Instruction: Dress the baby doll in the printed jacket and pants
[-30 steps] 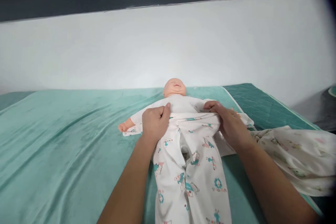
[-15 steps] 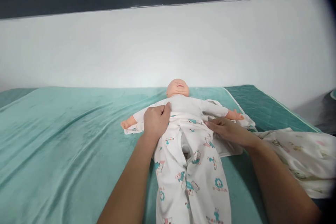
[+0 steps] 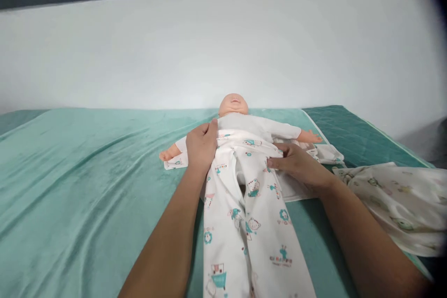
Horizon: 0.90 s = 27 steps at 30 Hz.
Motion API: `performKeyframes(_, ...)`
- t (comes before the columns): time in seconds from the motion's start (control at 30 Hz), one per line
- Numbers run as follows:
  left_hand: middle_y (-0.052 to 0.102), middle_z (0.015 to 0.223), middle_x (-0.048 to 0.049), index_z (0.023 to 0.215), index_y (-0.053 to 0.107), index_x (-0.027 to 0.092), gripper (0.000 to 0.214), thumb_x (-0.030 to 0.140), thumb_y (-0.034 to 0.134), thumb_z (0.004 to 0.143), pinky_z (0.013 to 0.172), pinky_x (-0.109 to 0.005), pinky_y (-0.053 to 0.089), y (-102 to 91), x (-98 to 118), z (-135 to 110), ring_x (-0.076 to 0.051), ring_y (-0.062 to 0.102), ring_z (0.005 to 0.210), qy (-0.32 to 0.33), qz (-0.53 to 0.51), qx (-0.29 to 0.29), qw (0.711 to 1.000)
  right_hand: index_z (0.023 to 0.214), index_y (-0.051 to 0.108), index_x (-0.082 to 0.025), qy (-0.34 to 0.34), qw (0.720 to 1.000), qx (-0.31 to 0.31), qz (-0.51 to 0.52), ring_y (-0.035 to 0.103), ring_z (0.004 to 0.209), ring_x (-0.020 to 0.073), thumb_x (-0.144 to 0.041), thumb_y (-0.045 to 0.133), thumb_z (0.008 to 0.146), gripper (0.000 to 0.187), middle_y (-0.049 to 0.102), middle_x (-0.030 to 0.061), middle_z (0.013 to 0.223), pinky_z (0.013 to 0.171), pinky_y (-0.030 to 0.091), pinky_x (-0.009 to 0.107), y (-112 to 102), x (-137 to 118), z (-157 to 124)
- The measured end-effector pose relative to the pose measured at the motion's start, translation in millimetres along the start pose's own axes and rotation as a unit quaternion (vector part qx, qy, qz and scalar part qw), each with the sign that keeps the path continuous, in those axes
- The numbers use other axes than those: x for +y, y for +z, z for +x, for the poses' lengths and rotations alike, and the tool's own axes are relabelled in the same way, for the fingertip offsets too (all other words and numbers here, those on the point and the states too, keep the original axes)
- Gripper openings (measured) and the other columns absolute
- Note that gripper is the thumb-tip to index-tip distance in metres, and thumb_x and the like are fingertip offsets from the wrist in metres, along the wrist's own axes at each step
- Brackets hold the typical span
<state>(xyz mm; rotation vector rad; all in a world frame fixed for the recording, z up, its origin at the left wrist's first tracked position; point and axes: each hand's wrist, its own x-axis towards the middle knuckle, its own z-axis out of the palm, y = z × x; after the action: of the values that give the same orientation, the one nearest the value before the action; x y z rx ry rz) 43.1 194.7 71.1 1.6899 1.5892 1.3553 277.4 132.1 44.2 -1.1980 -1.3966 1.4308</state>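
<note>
A baby doll (image 3: pixel 233 104) lies on its back, head at the far end and arms spread to both sides. It wears a white long-sleeved top (image 3: pixel 240 123) and white trousers (image 3: pixel 260 209) printed with small cartoon animals, the waist lying over its belly. My left hand (image 3: pixel 201 146) is closed on the trousers' left edge near the waist, thumb up. My right hand (image 3: pixel 296 163) pinches their right side at the waistband, thumb in front and fingers partly behind the cloth. Another printed white garment (image 3: pixel 330 153) lies spread under the doll's arms and body.
A light green sheet (image 3: pixel 87 186) with long creases covers the bed. Crumpled pale printed cloth (image 3: pixel 401 200) lies at the right, beside my right forearm. Darker green quilting (image 3: pixel 342 125) shows at the far right, and a white wall (image 3: pixel 174 51) stands behind the doll.
The trouser waist sits a little higher on the doll's front and is pulled out towards the right. My right hand has shifted its grip on the waistband. The camera view has tilted slightly down.
</note>
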Motion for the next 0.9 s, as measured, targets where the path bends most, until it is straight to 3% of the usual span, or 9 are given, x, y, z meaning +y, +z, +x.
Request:
performKeyframes(0.1, 0.033, 0.055, 0.0037, 0.058, 0.031, 0.02, 0.044, 0.044, 0.047, 0.091, 0.057, -0.027, 0.028, -0.2, 1.8, -0.1, -0.012, 0.034, 0.058, 0.019, -0.002, -0.006, 1.0, 0.091, 0.075, -0.019, 0.001, 0.998, 0.062, -0.01, 0.067, 0.075, 0.0221, -0.05, 0.083, 0.064, 0.041, 0.075, 0.0037, 0.085, 0.066, 0.051, 0.03, 3.3, -0.6, 2.2)
performKeyframes(0.23, 0.048, 0.063, 0.0041, 0.067, 0.049, 0.021, 0.032, 0.042, 0.049, 0.091, 0.065, -0.025, 0.035, 2.4, 2.1, 1.7, -0.013, 0.045, 0.065, 0.029, -0.029, -0.026, 0.999, 0.081, 0.073, -0.019, -0.007, 0.986, 0.156, -0.051, 0.065, 0.069, 0.0203, -0.056, 0.081, 0.065, 0.041, 0.074, 0.0037, 0.08, 0.06, 0.048, 0.028, 10.6, -1.9, 7.8)
performKeyframes(0.37, 0.048, 0.064, 0.0042, 0.07, 0.051, 0.021, 0.029, 0.041, 0.051, 0.091, 0.066, -0.026, 0.036, 6.5, 0.8, 3.5, -0.013, 0.045, 0.065, 0.018, -0.046, -0.022, 0.999, 0.076, 0.069, -0.018, -0.013, 0.973, 0.225, -0.055, 0.058, 0.06, 0.0172, -0.057, 0.076, 0.068, 0.041, 0.069, 0.0019, 0.068, 0.053, 0.042, 0.026, 19.0, -0.4, 14.0)
performKeyframes(0.5, 0.046, 0.064, 0.0031, 0.065, 0.047, 0.021, 0.032, 0.038, 0.05, 0.092, 0.068, -0.027, 0.037, 11.1, -0.1, 0.1, -0.014, 0.046, 0.068, 0.032, -0.043, 0.015, 0.998, 0.065, 0.06, -0.019, -0.011, 0.971, 0.235, -0.048, 0.046, 0.05, 0.0129, -0.057, 0.073, 0.07, 0.041, 0.058, -0.0017, 0.055, 0.047, 0.034, 0.025, 20.0, 3.9, 18.0)
performKeyframes(0.63, 0.047, 0.068, 0.0006, 0.057, 0.037, 0.021, 0.039, 0.034, 0.049, 0.093, 0.075, -0.029, 0.041, 11.2, 0.0, -11.9, -0.015, 0.05, 0.074, 0.076, -0.019, 0.049, 0.996, 0.065, 0.06, -0.018, -0.007, 0.965, 0.25, -0.075, 0.046, 0.052, 0.0133, -0.056, 0.071, 0.071, 0.04, 0.057, -0.0009, 0.056, 0.047, 0.034, 0.025, 17.3, 4.9, 18.1)
performKeyframes(0.77, 0.053, 0.071, -0.001, 0.056, 0.038, 0.021, 0.041, 0.031, 0.045, 0.095, 0.08, -0.03, 0.04, 1.1, -0.7, -30.8, -0.016, 0.051, 0.079, 0.14, -0.004, 0.039, 0.989, 0.059, 0.056, -0.019, -0.012, 0.952, 0.274, -0.137, 0.043, 0.053, 0.0135, -0.055, 0.068, 0.073, 0.041, 0.053, -0.0008, 0.054, 0.049, 0.032, 0.026, 16.8, 3.0, 15.5)
performKeyframes(0.9, 0.04, 0.06, 0.0019, 0.058, 0.03, 0.021, 0.042, 0.031, 0.048, 0.095, 0.07, -0.03, 0.036, -12.7, -5.9, -57.5, -0.015, 0.043, 0.068, 0.127, -0.018, 0.023, 0.992, 0.058, 0.054, -0.019, -0.052, 0.933, 0.291, -0.203, 0.045, 0.061, 0.0154, -0.052, 0.064, 0.075, 0.039, 0.053, -0.0007, 0.059, 0.056, 0.035, 0.028, 19.5, 5.2, 14.8)
